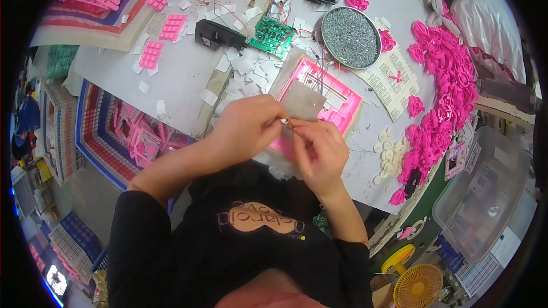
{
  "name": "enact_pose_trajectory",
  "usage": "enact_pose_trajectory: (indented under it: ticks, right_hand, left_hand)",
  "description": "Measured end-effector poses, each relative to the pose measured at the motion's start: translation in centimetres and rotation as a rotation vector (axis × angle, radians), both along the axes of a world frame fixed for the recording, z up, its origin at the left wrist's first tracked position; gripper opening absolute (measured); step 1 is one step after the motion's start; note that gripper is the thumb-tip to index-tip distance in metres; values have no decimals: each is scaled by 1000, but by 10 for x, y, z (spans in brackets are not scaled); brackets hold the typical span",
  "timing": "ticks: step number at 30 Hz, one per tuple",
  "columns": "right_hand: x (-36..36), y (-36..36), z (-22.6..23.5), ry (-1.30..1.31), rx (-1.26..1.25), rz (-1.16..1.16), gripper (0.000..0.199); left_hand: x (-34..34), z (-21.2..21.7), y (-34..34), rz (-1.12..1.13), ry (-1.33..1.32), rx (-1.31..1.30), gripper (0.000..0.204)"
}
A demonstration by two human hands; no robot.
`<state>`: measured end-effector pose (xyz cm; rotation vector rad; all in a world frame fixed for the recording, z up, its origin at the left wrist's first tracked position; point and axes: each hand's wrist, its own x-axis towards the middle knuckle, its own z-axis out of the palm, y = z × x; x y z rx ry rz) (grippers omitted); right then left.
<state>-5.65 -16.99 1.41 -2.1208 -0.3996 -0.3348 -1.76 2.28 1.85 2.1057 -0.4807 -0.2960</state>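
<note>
Grip: left hand (246,128) pinches a small metallic part (283,120) between thumb and forefinger; right hand (319,151) has its fingertips closed on the same part from the right. The part sits between both hands, equally near each, just near-side of a grey sheet (301,101) lying on a pink frame (325,100); its long axis is too small to tell. Farther right, a round tin (323,39) holds small silvery screws. Far right, a clear plastic bin (485,194) holds a few indistinct items.

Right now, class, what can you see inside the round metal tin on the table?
The round metal tin is filled with a heap of small silvery metal pieces, too tiny to identify. They cover its bottom completely, so anything lying beneath them cannot be seen.
</note>
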Motion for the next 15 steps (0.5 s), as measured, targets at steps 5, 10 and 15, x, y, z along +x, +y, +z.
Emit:
enact_pose_trajectory:
  ticks: [5, 10, 15]
  right_hand:
    - [-2, 2, -2, -186, -178, 68, 24]
    - [-3, 3, -3, -182, -300, 24, 25]
    - [-5, 7, -14, -189, -364, 51, 21]
  left_hand:
    - [25, 0, 7, -46, 677, -297, 13]
    - [35, 7, 5, -235, 342, -191, 14]
    - [19, -3, 7, -347, -243, 40, 18]
